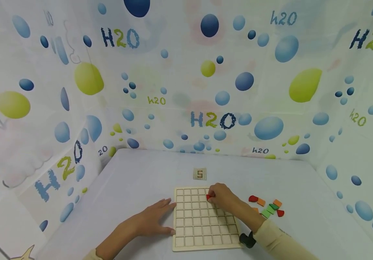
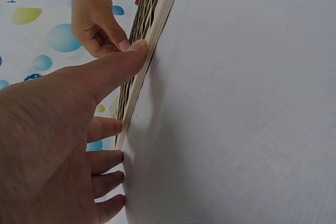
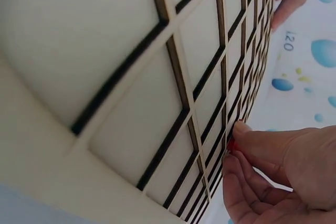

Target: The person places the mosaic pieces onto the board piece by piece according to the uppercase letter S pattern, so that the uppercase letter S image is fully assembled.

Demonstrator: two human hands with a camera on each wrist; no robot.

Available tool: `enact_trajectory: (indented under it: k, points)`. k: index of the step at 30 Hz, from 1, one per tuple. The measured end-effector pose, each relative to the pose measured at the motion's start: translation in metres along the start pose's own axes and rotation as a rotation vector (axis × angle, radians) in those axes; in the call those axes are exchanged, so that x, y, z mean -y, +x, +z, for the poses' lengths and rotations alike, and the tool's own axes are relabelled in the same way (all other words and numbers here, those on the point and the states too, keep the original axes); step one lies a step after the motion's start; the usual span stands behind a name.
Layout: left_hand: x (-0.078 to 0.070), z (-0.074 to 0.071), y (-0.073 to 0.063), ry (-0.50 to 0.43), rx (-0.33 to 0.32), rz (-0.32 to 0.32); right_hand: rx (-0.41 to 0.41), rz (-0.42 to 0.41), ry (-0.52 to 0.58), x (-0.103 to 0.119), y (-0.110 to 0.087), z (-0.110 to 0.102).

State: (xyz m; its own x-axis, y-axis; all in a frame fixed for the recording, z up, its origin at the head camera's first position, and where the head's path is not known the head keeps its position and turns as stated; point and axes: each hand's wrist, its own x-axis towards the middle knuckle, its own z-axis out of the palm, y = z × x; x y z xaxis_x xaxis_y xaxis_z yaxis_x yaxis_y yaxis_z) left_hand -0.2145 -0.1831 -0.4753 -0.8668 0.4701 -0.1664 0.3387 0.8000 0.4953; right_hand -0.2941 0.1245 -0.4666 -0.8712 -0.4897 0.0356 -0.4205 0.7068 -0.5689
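Observation:
A pale wooden grid board (image 1: 194, 230) with square cells lies on the white table. My right hand (image 1: 222, 196) pinches a small red piece (image 1: 208, 197) between thumb and fingertips over a cell in the upper right part of the board. The right wrist view shows the red piece (image 3: 231, 144) low at the grid, mostly covered by the fingers. At the board's left edge, my left hand (image 1: 154, 219) rests with fingers spread, thumb and fingertips against the rim. In the left wrist view its thumb (image 2: 113, 72) lies along the board's edge.
Right of the board lie several loose pieces: red (image 1: 253, 198), orange (image 1: 261, 202) and green (image 1: 266, 213). Behind the board sits a small square card (image 1: 200, 174) with a gridded "S"-like figure. A patterned curtain (image 1: 180, 108) encloses the table's back and sides.

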Motion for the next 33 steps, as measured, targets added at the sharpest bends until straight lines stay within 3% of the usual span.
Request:
enact_trajectory:
  k: [11,16,26,33]
  points:
    - [0.0,-0.001,0.0,0.018,-0.003,0.004,0.005,-0.029,0.001,-0.001,-0.005,-0.002]
    - [0.001,0.001,0.001,0.011,0.003,0.006,-0.038,-0.028,0.01,-0.014,-0.014,-0.01]
    - [-0.001,0.0,0.001,0.011,0.025,-0.009,-0.137,0.123,-0.029,-0.076,-0.057,-0.058]
    - [-0.001,-0.001,0.003,0.01,0.034,-0.019,-0.064,0.315,-0.105,-0.105,-0.083,-0.088]
